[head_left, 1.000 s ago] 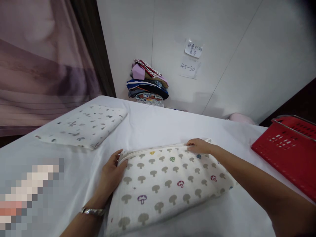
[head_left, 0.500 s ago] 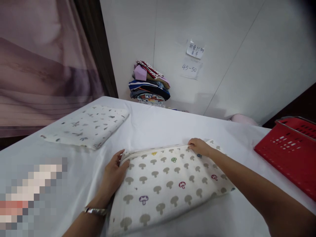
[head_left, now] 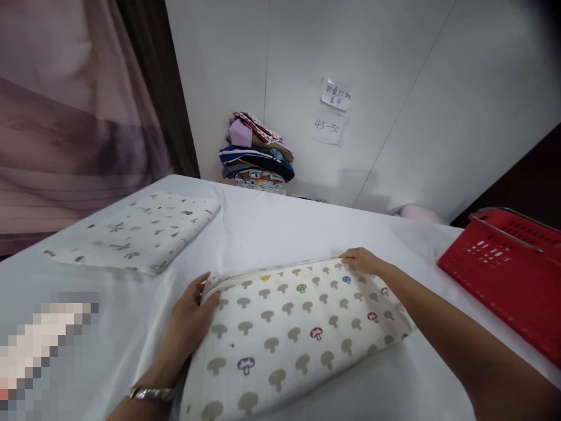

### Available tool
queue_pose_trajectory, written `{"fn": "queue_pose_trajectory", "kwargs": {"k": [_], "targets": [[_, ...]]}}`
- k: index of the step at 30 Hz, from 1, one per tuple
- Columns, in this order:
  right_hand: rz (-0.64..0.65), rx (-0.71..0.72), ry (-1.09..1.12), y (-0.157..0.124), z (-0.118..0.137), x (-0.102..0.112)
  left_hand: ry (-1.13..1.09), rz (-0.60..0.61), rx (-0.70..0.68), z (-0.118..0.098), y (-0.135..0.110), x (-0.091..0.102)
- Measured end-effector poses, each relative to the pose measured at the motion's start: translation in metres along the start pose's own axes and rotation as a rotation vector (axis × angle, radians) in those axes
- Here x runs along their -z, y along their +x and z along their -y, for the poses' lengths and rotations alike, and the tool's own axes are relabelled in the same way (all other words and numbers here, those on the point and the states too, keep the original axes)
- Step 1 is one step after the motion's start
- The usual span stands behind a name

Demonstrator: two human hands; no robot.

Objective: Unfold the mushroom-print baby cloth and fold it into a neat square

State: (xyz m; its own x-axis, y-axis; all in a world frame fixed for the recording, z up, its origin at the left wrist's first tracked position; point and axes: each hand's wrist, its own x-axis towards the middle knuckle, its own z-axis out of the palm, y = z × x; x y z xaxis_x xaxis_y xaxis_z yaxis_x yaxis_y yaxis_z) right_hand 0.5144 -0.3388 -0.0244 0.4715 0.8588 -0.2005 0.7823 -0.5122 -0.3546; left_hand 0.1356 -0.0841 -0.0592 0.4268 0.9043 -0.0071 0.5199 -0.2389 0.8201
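Observation:
A folded white cloth with a mushroom print lies in front of me on the white-covered table. My left hand grips its far left corner, thumb on top and fingers behind the edge. At the far edge, toward the right, my right hand pinches the cloth between thumb and fingers. The layers along that far edge show as a thin stacked rim. My left wrist wears a silver bracelet.
Another folded cloth with a leaf-like print lies at the table's left. A red basket stands at the right. Behind the table rises a pile of folded fabrics against the wall, beside paper notes. A pixelated patch covers the lower left.
My right hand has slid a little to the right along the cloth's far edge. My left hand keeps its hold on the corner. The whole view has shifted slightly.

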Motion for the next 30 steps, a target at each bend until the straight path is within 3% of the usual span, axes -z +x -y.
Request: {"fn": "queue_pose_trajectory", "kwargs": {"k": [16, 24, 27, 30], "targets": [[-0.013, -0.074, -0.031, 0.008, -0.018, 0.008, -0.006, 0.010, 0.013, 0.008, 0.005, -0.001], [-0.275, -0.235, -0.130, -0.008, -0.061, 0.002, 0.028, 0.019, 0.037, 0.002, 0.005, 0.001], [-0.392, -0.312, -0.159, -0.019, -0.069, -0.012, 0.078, 0.025, 0.075, -0.003, 0.004, 0.003], [-0.413, -0.334, -0.167, -0.026, -0.069, -0.030, 0.082, 0.027, 0.084, -0.007, 0.003, 0.004]]}}
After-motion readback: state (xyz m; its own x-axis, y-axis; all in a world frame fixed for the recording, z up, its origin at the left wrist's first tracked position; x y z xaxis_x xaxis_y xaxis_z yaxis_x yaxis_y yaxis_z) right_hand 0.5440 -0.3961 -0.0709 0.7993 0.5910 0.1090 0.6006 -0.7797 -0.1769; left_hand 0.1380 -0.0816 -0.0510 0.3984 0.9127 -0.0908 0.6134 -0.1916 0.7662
